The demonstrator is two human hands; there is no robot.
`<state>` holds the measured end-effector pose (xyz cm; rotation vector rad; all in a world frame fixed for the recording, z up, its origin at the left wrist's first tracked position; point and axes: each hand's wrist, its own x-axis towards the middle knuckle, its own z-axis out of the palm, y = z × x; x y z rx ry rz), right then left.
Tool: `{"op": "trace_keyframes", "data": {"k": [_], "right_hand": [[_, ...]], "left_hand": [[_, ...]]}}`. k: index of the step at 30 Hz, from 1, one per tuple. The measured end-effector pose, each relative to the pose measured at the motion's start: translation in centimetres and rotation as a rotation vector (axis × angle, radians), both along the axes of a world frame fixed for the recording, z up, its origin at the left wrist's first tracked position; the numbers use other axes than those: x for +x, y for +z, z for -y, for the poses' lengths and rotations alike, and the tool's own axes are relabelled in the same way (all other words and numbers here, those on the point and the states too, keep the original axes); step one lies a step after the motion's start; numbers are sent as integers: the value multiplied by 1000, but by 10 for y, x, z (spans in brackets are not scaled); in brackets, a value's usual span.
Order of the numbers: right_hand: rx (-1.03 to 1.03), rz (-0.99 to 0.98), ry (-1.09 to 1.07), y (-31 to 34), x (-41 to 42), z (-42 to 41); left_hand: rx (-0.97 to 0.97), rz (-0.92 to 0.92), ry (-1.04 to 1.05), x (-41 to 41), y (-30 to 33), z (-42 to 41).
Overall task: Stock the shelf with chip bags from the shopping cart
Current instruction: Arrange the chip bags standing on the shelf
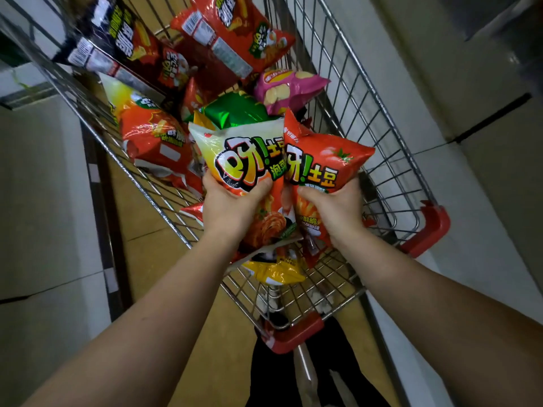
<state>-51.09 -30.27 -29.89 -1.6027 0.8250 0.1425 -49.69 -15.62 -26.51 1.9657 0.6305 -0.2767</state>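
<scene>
Far end of the shopping cart (379,118) runs out of frame at top; the dark bag (117,45) and big red bag (232,30) up there are motion-blurred, print mostly unreadable, only white barcode panels clear. Yellow bag (277,273) at the cart bottom is mostly hidden under the held bags. Green foil bag (235,111) shows just its crinkled top, label covered. Surroundings at both sides are dim, hard to make out.

Left hand (232,205) grips the cream-and-orange bag (244,154) around its middle, thumb across the front, fingers wrapped behind. Print reads "呀!土豆" w/ green chars beside it, partly cut by the next bag. Right hand (335,210) grips the red tomato bag (326,160) the same way; same "呀!土豆" logo w/ its first char overlapped, tomato pic at upper right. Both bags are held upright, side by side & touching, over the near half of the cart.

Bags are glossy puffed plastic w/ crimped ends. Pink bag (286,91) shows round chip pics. Another orange bag (152,136) leans on the left wire wall. Cart is chrome wire mesh w/ red plastic corner bumpers (429,227).
</scene>
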Motion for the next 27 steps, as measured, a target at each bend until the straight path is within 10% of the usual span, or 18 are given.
{"op": "trace_keyframes", "data": {"k": [27], "right_hand": [[-14, 674, 320, 268, 68, -37]], "left_hand": [[65, 663, 234, 4, 252, -47]]}}
